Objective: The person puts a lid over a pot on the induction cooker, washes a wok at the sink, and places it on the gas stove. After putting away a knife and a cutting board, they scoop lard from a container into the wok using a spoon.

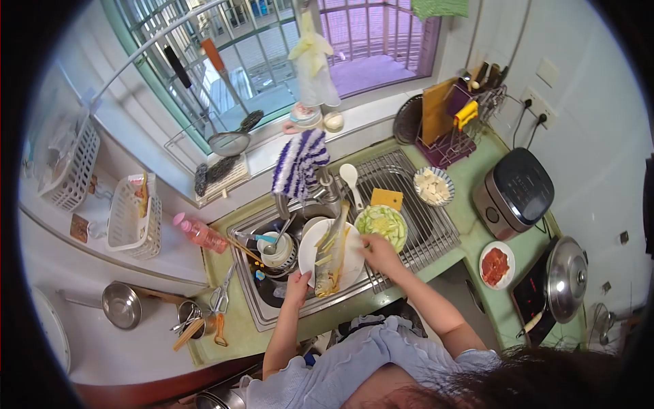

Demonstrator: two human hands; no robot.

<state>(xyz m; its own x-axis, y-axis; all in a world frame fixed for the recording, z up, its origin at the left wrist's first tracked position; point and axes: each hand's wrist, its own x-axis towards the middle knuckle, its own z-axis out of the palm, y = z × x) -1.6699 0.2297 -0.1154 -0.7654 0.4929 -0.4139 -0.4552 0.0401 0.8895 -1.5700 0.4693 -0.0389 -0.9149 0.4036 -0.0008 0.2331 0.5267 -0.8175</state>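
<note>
A white plate [352,262] is held over the sink with a whole fish [327,269] lying lengthwise on it, its tail reaching past the far rim. Pale yellow strips, looking like ginger, lie across the fish. My left hand [296,289] is closed on the plate's left rim near the fish's head. At the plate's right edge is my right hand [381,256], fingers bent together; whatever they hold is too small to make out. Just beyond its fingers stands a bowl of sliced green vegetable [383,228].
Stacked bowls [278,253] sit in the sink [253,300] below the faucet. The drying rack [436,235] bears a white rice paddle [349,176] and a yellow sponge [387,198]. To the right are a bowl of white pieces [434,186], a rice cooker [514,189], red meat [495,266] and a lidded pan [567,279].
</note>
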